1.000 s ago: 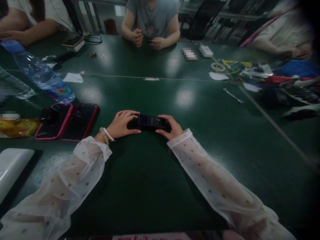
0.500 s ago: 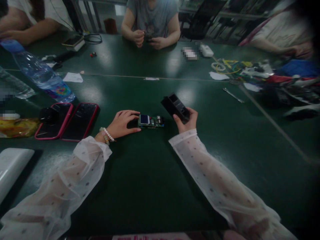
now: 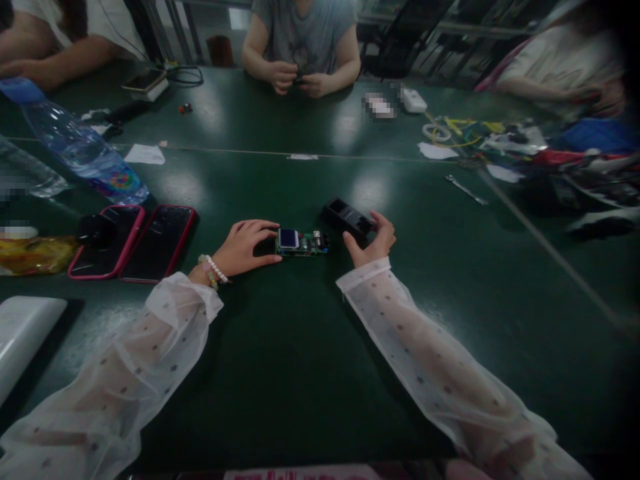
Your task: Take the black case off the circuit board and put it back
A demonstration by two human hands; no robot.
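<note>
A small green circuit board [image 3: 313,245] with a little screen [image 3: 289,239] lies on the dark green table. My left hand [image 3: 245,248] is closed on its left end, thumb at the near edge and fingers at the far edge. Right of the board, a black plastic case [image 3: 347,218] with a rectangular window rests on the table. My right hand [image 3: 373,245] is at the case's near right end, thumb and fingers spread apart around it; whether they still touch it is hard to tell.
Two phones in pink-red cases [image 3: 159,243] lie left, with a water bottle [image 3: 95,150] behind them. A white object [image 3: 27,333] is nearer. A wrench [image 3: 466,190] and a heap of cables and parts [image 3: 515,140] lie right. A co-worker's hands [image 3: 300,81] are across the table.
The black case has come down from a tilted, raised pose to lie flatter on the table. My right thumb and fingers have spread apart. My left hand and the circuit board stay put.
</note>
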